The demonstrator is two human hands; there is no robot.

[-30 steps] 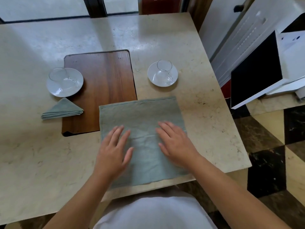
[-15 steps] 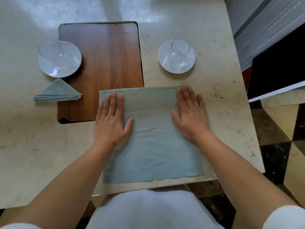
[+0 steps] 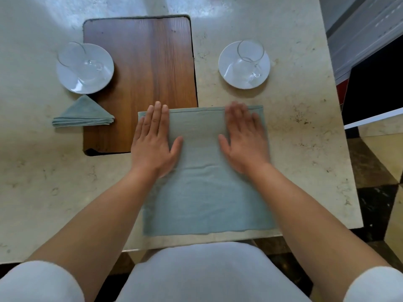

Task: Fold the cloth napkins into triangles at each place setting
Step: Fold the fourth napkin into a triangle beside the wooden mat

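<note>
The napkin (image 3: 205,192) lies flat, its near edge just inside the table's (image 3: 305,149) front edge and its far-left corner over the board (image 3: 141,73). The left hand (image 3: 152,144) presses the far-left corner with straight fingers. The right hand (image 3: 244,142), blurred, lies flat near the far-right corner. Bare tabletop lies to the napkin's right. 1 triangle (image 3: 84,115) overlaps the board's left edge.

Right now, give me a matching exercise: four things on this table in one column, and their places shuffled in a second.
1. triangle-folded green cloth napkin
2. flat green cloth napkin
3. brown wooden board
4. right-hand white round saucer

A. beyond the right hand
B. beyond the left hand
C. under both hands
D. overlapping the board's left edge

Pairs: 1-D, 2-C, 3-B, 4-A
</note>
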